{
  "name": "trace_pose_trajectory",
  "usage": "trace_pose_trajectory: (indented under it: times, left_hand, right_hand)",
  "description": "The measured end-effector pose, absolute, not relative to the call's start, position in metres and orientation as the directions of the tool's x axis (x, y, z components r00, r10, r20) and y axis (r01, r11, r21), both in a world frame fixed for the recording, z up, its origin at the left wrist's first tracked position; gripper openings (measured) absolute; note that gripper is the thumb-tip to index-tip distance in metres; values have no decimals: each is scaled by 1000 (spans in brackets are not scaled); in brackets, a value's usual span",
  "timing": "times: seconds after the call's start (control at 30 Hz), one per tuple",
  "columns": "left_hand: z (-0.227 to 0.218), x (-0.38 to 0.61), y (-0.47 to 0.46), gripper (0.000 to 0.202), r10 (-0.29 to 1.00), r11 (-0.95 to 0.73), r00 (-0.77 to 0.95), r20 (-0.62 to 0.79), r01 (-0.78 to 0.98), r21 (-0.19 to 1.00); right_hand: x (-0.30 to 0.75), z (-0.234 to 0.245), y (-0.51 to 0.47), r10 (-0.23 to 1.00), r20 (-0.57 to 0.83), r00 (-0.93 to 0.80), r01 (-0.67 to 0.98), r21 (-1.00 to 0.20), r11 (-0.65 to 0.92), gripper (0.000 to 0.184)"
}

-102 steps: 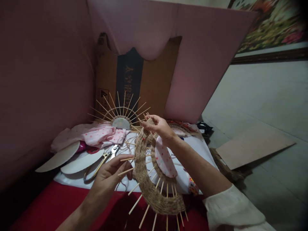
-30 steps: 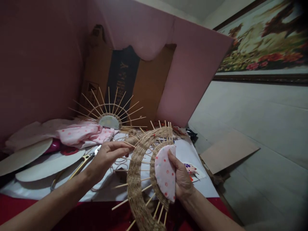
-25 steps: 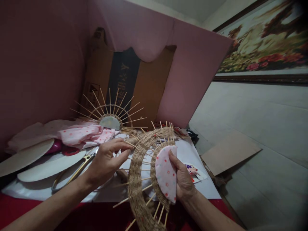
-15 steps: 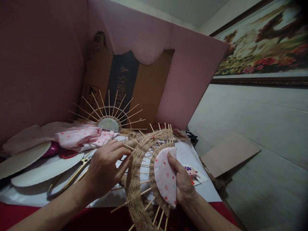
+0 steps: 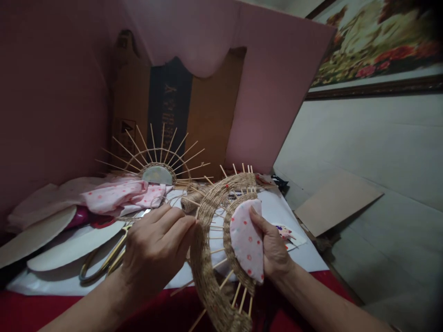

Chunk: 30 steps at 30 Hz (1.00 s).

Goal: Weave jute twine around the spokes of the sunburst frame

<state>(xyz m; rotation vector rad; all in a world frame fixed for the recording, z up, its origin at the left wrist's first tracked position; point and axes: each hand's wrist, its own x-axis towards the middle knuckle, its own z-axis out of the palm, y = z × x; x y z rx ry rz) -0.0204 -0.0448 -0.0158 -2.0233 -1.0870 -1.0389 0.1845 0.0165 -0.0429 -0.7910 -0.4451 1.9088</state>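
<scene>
My right hand (image 5: 277, 244) grips a half-round woven piece by its flat pad (image 5: 247, 240), which is covered in white cloth with red dots; the thumb lies on top. Thin wooden sticks fan out from the pad through an inner and an outer band of woven jute twine (image 5: 202, 258). At the outer band's left edge, my left hand (image 5: 155, 249) is closed in a pinch on the twine, which the fingers mostly hide. Behind it lies a ball of twine (image 5: 189, 202). The woven piece is held upright, tilted, above the table.
A second stick fan with a pale half-disc (image 5: 157, 175) leans at the back. Dotted pink cloth (image 5: 117, 196), white oval boards (image 5: 74, 246) and gold-handled scissors (image 5: 90, 272) lie left. A pink board and cardboard (image 5: 214, 115) stand behind. A patterned cutout (image 5: 290, 236) lies right.
My left hand has moved slightly right and its fingers have closed more tightly at the band's edge. The woven piece and my right hand sit a little higher and further right in view.
</scene>
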Motion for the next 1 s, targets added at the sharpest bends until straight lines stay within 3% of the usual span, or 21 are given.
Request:
trace_pose_trajectory:
  times: [0.37, 0.43, 0.5, 0.57, 0.63, 0.7, 0.8, 1.0]
  left_hand:
    - [-15, -24, -42, 18, 463, -578, 363, 809, 815, -35]
    - [-14, -24, -43, 17, 497, -601, 309, 811, 796, 65]
    - [-14, -23, -44, 15, 582, -613, 204, 787, 746, 260]
    - [-13, -23, -44, 10, 733, -554, 47, 679, 620, 555]
    - [-12, -25, -43, 6, 901, -364, -82, 426, 390, 846]
    - [-10, -27, -42, 7, 988, -100, -101, 114, 135, 986]
    - [-6, -28, -40, 7, 988, 152, 18, -151, -100, 983]
    - [0, -24, -40, 5, 949, 273, 215, -231, -187, 944]
  right_hand:
    - [190, -42, 23, 905, -342, -252, -694, -588, -416, 15]
    - [192, -43, 24, 909, -328, -256, -701, -585, -408, 15]
    - [193, -43, 24, 910, -312, -274, -709, -574, -410, 15]
    - [194, -43, 24, 910, -298, -287, -718, -562, -410, 15]
    - [195, -42, 23, 908, -292, -299, -722, -553, -415, 15]
    - [195, -42, 22, 904, -292, -312, -721, -547, -425, 16]
    - [196, -43, 21, 896, -286, -340, -712, -544, -443, 19]
    - [199, -44, 21, 872, -262, -415, -687, -539, -488, 21]
